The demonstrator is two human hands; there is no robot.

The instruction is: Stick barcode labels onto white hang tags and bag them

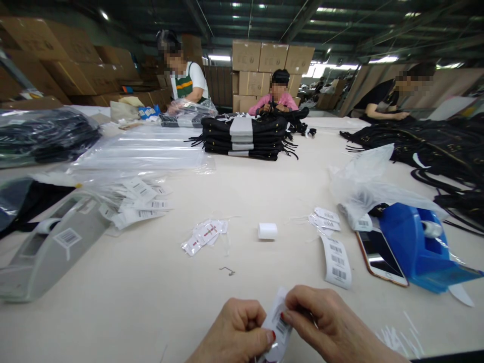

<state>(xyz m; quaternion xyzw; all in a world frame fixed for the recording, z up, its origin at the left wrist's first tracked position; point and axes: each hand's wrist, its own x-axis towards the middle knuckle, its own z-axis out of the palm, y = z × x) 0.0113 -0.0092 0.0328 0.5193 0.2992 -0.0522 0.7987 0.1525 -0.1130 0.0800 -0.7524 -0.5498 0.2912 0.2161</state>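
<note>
Near the front edge of the table, my left hand (236, 333) pinches the left side of a white barcoded tag (279, 325). My right hand (327, 320) is closed on the tag's upper right, its thumb beside the printed barcode. Beyond them a small metal hook (228, 271) lies on the table. Farther up are a small pile of white tags with red print (207, 236) and a little white roll (267, 231). To the right lie a strip of barcode labels (336, 262) and several tags with strings (325, 220).
A grey tape dispenser (56, 247) stands left, near piled tags (141, 201). At right are a phone (381, 257) and blue dispenser (412, 242). Behind are bundled black garments (244, 138), plastic bags (147, 148), more black garments (434, 146) and three people across the table.
</note>
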